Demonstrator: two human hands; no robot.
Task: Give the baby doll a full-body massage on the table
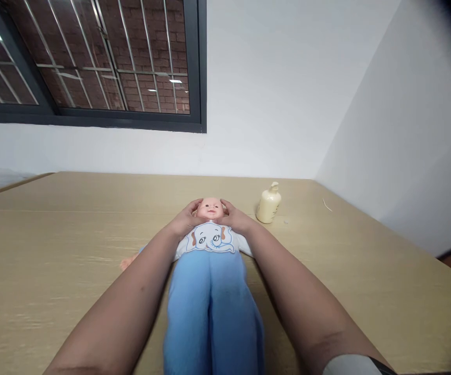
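Observation:
A baby doll lies on its back on the wooden table, its head away from me and its legs toward me. It wears blue trousers and a white top with an elephant face on the chest. My left hand cups one side of the doll's head, and my right hand cups the other. Both thumbs rest near the chin and neck. The fingers curve round the head, partly hidden behind it. One doll hand shows past my left forearm; the other is hidden by my right forearm.
A cream pump bottle stands on the table to the right of the doll's head. Farther right lies a thin pale strip. White walls rise behind and at the right, with a barred window at upper left.

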